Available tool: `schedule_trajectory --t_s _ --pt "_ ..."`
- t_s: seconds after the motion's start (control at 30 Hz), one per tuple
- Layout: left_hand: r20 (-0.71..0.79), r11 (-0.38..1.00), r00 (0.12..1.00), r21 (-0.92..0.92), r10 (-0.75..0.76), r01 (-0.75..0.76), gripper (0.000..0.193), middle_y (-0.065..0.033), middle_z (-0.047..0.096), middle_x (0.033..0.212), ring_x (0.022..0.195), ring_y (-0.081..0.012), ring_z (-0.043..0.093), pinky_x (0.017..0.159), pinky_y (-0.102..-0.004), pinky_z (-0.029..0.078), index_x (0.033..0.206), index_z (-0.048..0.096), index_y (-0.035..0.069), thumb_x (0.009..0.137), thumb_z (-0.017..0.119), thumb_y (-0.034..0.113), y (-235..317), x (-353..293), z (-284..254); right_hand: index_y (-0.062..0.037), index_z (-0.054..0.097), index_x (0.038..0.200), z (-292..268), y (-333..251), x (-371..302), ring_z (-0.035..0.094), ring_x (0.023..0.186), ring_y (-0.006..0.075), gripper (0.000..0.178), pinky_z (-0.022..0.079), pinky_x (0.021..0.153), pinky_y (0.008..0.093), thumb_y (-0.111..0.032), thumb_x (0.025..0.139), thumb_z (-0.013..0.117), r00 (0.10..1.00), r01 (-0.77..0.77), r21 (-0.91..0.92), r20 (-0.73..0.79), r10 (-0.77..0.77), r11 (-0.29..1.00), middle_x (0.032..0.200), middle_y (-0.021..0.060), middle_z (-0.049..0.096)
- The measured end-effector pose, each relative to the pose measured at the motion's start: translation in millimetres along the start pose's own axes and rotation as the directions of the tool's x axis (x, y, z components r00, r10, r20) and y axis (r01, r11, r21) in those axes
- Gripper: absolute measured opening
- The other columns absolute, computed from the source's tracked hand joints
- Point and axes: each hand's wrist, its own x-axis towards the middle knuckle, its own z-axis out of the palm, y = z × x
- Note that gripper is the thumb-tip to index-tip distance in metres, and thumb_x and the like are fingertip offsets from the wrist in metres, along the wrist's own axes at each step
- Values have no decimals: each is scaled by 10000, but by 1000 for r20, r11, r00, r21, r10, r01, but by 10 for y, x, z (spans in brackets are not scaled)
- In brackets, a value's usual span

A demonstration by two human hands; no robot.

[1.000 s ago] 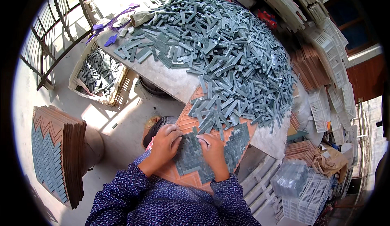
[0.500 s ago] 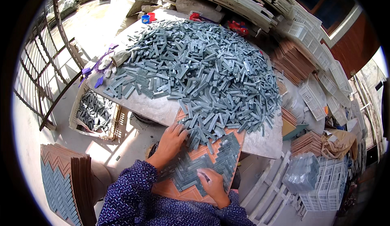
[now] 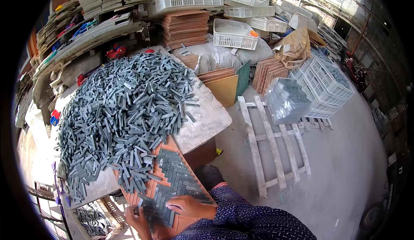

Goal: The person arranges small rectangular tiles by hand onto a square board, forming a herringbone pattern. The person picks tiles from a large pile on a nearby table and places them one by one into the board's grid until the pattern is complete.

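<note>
While the right hand (image 3: 186,206), fingers bent, lies over grey-green strips (image 3: 173,167) set in herringbone, the left hand (image 3: 137,220) is narrowed near their edge, any held piece indiscernible in either; the orange board (image 3: 169,143) beneath meets a loose heap (image 3: 129,97) on the pale table (image 3: 207,115).

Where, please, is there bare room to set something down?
Bare tabletop lies between the grey strip pile and the table's right edge, and bare floor right of the wooden pallet. The tabletop's middle and the orange board are crowded.

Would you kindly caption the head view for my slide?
Left hand and right hand at an orange tray part-filled with grey strips.
</note>
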Motion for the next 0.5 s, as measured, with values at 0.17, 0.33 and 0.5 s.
schedule_trajectory --t_s 0.17,0.33,0.5 --pt "113 1000 993 -17 -20 22 163 -111 547 829 719 -246 524 636 -344 425 886 582 -8 744 656 18 217 -46 106 4 625 973 28 93 -50 654 797 302 132 521 690 359 -81 872 620 1000 11 26 -25 -10 1000 886 142 657" --pt "92 999 995 8 34 -35 159 -105 533 835 693 -215 519 607 -325 423 895 570 -21 758 647 1 31 -116 232 -1 623 924 6 57 -47 638 772 323 110 499 662 381 -91 862 623 995 -12 121 -94 23 993 844 154 644" --pt "82 992 992 69 97 -103 167 -107 531 845 745 -239 527 678 -355 437 910 560 -23 777 645 32 -29 -155 204 12 626 966 -36 21 -29 661 801 295 126 517 686 351 -69 870 622 996 -25 171 -76 38 985 883 146 664"
